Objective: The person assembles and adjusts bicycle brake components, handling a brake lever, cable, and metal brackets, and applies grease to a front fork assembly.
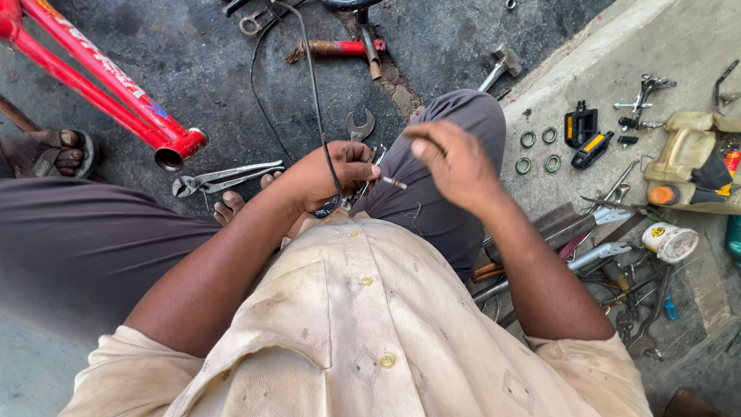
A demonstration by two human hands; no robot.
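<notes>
Red frame (93,85): lies on the ground, far left.
Pliers (220,179): on the ground, near the foot.
Left hand (328,174): fingers shut around a black cable (312,85); its metal tip (394,183) pokes out.
Right hand (455,162): just beside the tip, fingers bent, holding nothing I can see.
Work: nothing is on the cable's tip yet.
Rings (538,150): on the step, right.

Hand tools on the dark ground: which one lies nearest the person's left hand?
The open-ended spanner, just above the left hand that grips the black cable. The pliers lie farther left by the red frame tube; the hammer lies beyond the knee.
</notes>
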